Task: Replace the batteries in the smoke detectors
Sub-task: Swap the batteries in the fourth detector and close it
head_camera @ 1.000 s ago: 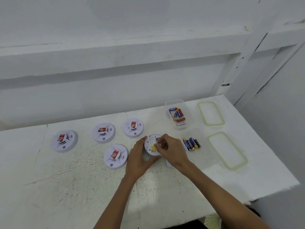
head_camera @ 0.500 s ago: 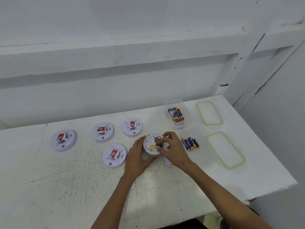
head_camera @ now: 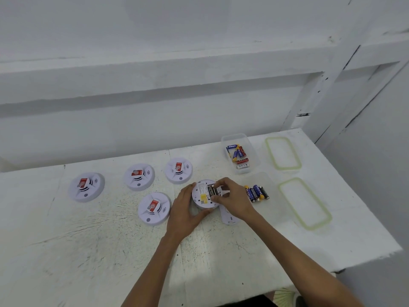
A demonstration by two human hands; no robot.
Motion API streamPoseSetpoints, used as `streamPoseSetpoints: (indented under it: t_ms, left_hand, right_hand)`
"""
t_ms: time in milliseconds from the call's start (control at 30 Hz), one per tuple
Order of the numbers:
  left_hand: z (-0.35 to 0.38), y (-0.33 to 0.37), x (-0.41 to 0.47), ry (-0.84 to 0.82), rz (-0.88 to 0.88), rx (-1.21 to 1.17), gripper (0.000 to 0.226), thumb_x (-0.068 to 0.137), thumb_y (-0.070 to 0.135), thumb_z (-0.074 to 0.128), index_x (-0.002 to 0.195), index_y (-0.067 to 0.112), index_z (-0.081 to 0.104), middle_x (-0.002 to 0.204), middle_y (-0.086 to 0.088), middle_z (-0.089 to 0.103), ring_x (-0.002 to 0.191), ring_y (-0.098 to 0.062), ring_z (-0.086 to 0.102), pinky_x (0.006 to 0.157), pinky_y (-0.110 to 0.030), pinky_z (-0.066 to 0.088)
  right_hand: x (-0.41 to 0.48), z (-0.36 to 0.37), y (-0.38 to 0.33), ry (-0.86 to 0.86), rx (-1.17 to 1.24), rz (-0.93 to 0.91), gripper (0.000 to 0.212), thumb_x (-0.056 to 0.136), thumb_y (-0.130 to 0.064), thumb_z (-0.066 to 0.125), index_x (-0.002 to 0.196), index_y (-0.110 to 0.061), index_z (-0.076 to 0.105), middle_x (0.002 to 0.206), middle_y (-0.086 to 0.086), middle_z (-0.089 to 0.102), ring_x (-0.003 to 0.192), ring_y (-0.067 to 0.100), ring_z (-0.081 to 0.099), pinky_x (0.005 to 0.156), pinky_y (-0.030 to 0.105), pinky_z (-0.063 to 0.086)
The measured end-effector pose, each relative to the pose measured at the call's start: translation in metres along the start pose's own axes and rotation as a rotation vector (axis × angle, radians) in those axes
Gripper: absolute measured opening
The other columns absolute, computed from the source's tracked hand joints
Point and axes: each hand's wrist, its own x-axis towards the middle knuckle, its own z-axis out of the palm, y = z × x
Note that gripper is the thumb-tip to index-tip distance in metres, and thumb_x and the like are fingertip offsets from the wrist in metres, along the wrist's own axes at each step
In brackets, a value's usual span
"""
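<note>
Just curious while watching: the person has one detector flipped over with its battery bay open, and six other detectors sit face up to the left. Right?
Not quite: the head view shows four face-up detectors left of the flipped detector, not six.

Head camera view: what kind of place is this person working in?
Probably a plain workroom or test bench, not a lived-in home. The scuffed white table stands against a bare white wall, holding only smoke detectors in a row and clear tubs of batteries.
</note>
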Motion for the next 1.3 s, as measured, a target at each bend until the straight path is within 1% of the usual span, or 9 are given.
streamPoseSetpoints:
  t_ms: [233, 367, 433, 533, 700, 800, 933, 1167, 1300]
  left_hand:
    - [-0.001, 0.003, -0.001, 0.014, -0.001, -0.018, 0.079, 0.079, 0.052, 0.084, 0.143, 0.026, 0.047, 0.134, 0.018, 0.053, 0.125, -0.007, 0.056, 0.098, -0.038, 0.053]
    - [0.000, 0.010, -0.003, 0.031, -0.004, -0.036, 0.072, 0.082, 0.049, 0.081, 0.142, 0.032, 0.045, 0.135, 0.023, 0.052, 0.126, -0.005, 0.054, 0.102, -0.033, 0.052]
    - [0.000, 0.009, -0.003, 0.036, -0.008, -0.041, 0.072, 0.085, 0.047, 0.080, 0.145, 0.030, 0.044, 0.141, 0.020, 0.054, 0.131, -0.006, 0.053, 0.105, -0.039, 0.051]
    - [0.000, 0.005, -0.003, 0.063, -0.027, -0.045, 0.077, 0.087, 0.045, 0.078, 0.151, 0.024, 0.040, 0.147, 0.012, 0.053, 0.136, -0.009, 0.050, 0.109, -0.044, 0.048]
    - [-0.001, 0.013, -0.005, 0.102, -0.015, -0.048, 0.074, 0.086, 0.036, 0.081, 0.148, 0.031, 0.041, 0.144, 0.014, 0.054, 0.134, -0.006, 0.051, 0.109, -0.039, 0.049]
    - [0.000, 0.014, -0.004, 0.114, -0.018, -0.047, 0.074, 0.085, 0.036, 0.081, 0.147, 0.035, 0.040, 0.144, 0.017, 0.053, 0.134, -0.006, 0.051, 0.109, -0.038, 0.049]
    - [0.000, 0.012, -0.004, 0.109, -0.032, -0.033, 0.077, 0.085, 0.045, 0.080, 0.149, 0.028, 0.040, 0.145, 0.013, 0.053, 0.135, -0.007, 0.050, 0.108, -0.041, 0.050]
    - [0.001, 0.009, -0.005, 0.117, -0.059, -0.016, 0.083, 0.083, 0.045, 0.081, 0.151, 0.023, 0.038, 0.147, 0.011, 0.052, 0.136, -0.007, 0.049, 0.109, -0.041, 0.049]
    - [0.003, 0.010, -0.004, 0.125, -0.076, -0.033, 0.089, 0.081, 0.046, 0.083, 0.153, 0.023, 0.035, 0.148, 0.011, 0.050, 0.136, -0.008, 0.049, 0.108, -0.041, 0.050]
  right_hand:
    - [0.008, 0.006, 0.001, 0.088, 0.117, 0.143, 0.029, 0.064, -0.014, 0.090, 0.073, -0.022, 0.064, 0.098, -0.005, 0.075, 0.092, 0.009, 0.070, 0.073, 0.029, 0.060]
    - [0.000, 0.014, -0.002, 0.194, 0.085, 0.059, 0.008, 0.087, -0.012, 0.072, 0.092, -0.017, 0.070, 0.097, -0.005, 0.073, 0.093, 0.006, 0.069, 0.083, 0.026, 0.059]
    - [-0.003, 0.013, -0.002, 0.191, 0.013, 0.060, 0.024, 0.094, -0.005, 0.059, 0.116, -0.013, 0.064, 0.114, 0.000, 0.070, 0.105, 0.010, 0.065, 0.095, 0.026, 0.054]
    - [-0.008, 0.005, 0.000, 0.012, -0.199, 0.050, 0.060, 0.087, 0.002, 0.056, 0.143, -0.013, 0.042, 0.144, 0.006, 0.051, 0.133, 0.020, 0.048, 0.106, 0.029, 0.041]
    - [-0.020, 0.001, 0.009, -0.251, -0.500, -0.002, 0.108, 0.076, -0.030, 0.070, 0.157, -0.018, 0.000, 0.160, 0.008, 0.018, 0.148, 0.029, 0.017, 0.118, 0.046, 0.027]
    - [-0.029, 0.008, 0.011, -0.187, -0.642, 0.018, 0.106, 0.080, -0.042, 0.068, 0.156, -0.021, -0.004, 0.159, 0.012, 0.018, 0.147, 0.033, 0.018, 0.116, 0.050, 0.030]
    - [-0.045, 0.023, 0.006, 0.008, -0.759, 0.087, 0.087, 0.093, -0.042, 0.059, 0.156, -0.019, 0.003, 0.151, 0.012, 0.026, 0.136, 0.032, 0.034, 0.097, 0.043, 0.049]
    - [-0.045, 0.029, 0.001, 0.094, -0.657, 0.157, 0.077, 0.089, -0.027, 0.062, 0.151, -0.022, 0.017, 0.145, 0.009, 0.029, 0.125, 0.029, 0.040, 0.088, 0.042, 0.051]
    - [-0.044, 0.030, 0.001, 0.146, -0.515, 0.135, 0.075, 0.081, -0.030, 0.066, 0.144, -0.023, 0.025, 0.139, 0.006, 0.026, 0.120, 0.029, 0.041, 0.085, 0.042, 0.052]
